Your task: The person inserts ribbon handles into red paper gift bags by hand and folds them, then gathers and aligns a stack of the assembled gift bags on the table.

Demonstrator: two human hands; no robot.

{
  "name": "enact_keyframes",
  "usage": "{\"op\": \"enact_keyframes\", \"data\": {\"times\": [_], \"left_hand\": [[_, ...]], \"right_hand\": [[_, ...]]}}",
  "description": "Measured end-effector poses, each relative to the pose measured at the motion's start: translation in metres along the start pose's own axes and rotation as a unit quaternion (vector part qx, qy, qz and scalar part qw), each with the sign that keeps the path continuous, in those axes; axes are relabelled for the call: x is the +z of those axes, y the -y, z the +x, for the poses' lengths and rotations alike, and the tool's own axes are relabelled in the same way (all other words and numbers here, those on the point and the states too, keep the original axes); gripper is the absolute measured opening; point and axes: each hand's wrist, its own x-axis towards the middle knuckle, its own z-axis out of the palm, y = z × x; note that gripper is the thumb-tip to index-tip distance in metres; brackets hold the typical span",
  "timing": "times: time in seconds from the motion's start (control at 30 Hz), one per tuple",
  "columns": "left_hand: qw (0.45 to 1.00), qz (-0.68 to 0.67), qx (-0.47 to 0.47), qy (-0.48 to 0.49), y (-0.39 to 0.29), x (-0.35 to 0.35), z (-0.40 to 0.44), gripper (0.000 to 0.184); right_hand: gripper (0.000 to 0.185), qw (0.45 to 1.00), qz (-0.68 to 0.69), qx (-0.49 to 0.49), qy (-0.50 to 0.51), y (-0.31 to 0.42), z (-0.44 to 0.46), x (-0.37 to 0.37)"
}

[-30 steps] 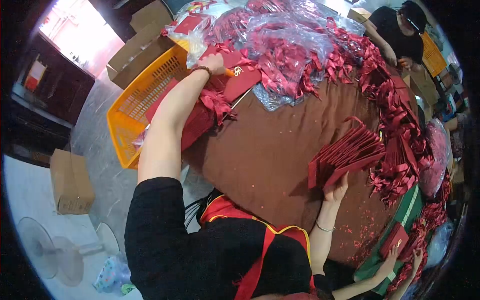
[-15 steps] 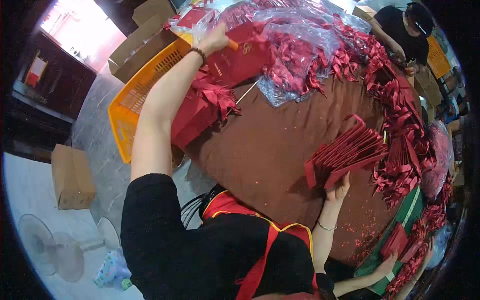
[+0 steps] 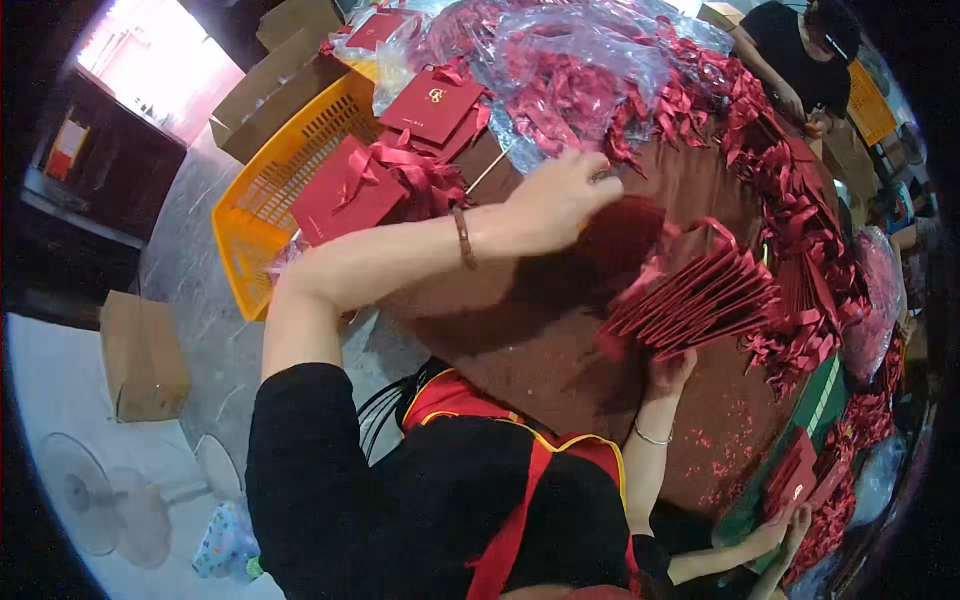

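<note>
My left hand (image 3: pixel 570 195), with a brown beaded bracelet on its wrist, is closed on a dark red bag (image 3: pixel 622 232) over the middle of the brown cloth. The bag is blurred and partly in shadow. Something orange shows at the fingertips. Just to the right, my right hand (image 3: pixel 672 370) supports a fanned stack of red bags (image 3: pixel 695 305) from below. Red bags with ribbon handles (image 3: pixel 345 190) lie at the left, and a red bag with a gold logo (image 3: pixel 432 105) lies behind them.
An orange crate (image 3: pixel 235 250) stands at the left. Clear plastic (image 3: pixel 590 40) covers red ribbons at the back. Ribboned bags (image 3: pixel 800 260) line the right side. A person (image 3: pixel 800 60) is at the upper right; another person's hands (image 3: pixel 775 535) hold red bags at the lower right.
My left hand has moved right from the bags by the crate to beside the fanned stack, bringing a red bag along. My right hand keeps hold of the stack, almost in place.
</note>
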Motion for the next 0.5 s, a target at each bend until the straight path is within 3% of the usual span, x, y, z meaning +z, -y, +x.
{"op": "enact_keyframes", "data": {"times": [0.1,0.17,0.2,0.23,0.27,0.3,0.33,0.37,0.43,0.47,0.5], "left_hand": [[0.997,0.011,-0.018,0.075,-0.026,0.002,-0.007,0.047],[0.990,0.032,-0.071,0.116,-0.032,-0.008,-0.006,0.056],[0.985,0.050,-0.098,0.132,-0.027,-0.007,-0.006,0.058],[0.991,0.021,-0.087,0.097,-0.014,-0.002,-0.007,0.059],[0.977,0.009,-0.144,0.156,-0.011,-0.011,0.002,0.062],[0.985,-0.019,-0.133,0.111,-0.001,-0.012,0.002,0.064],[0.954,-0.093,-0.231,0.167,-0.001,-0.021,0.012,0.066],[0.972,-0.125,-0.183,0.074,0.006,-0.012,0.009,0.067],[0.975,-0.150,-0.154,0.055,-0.003,-0.008,0.020,0.066],[0.959,-0.192,-0.180,0.106,-0.012,-0.008,0.026,0.063],[0.966,-0.208,-0.121,0.097,-0.019,-0.002,0.028,0.059]], "right_hand": [[0.074,1.000,-0.018,-0.015,-0.011,0.000,0.005,0.019],[0.074,0.998,-0.009,0.000,-0.063,-0.004,0.003,-0.004],[0.072,0.993,-0.023,-0.003,-0.116,0.002,-0.002,0.021],[0.072,0.994,-0.019,-0.019,-0.102,0.000,0.000,0.018],[0.071,0.996,-0.015,-0.035,-0.085,-0.003,0.002,0.014],[0.072,0.995,0.004,-0.027,-0.096,0.001,0.000,0.034],[0.073,0.998,0.015,-0.030,-0.054,-0.001,0.003,0.029],[0.075,0.999,0.025,-0.033,-0.010,-0.003,0.007,0.024],[0.071,0.999,0.038,-0.016,-0.026,-0.001,0.004,0.042],[0.068,0.999,0.029,0.005,-0.036,0.001,0.001,0.048],[0.077,0.997,-0.020,0.007,-0.077,-0.003,0.001,0.049]]}}
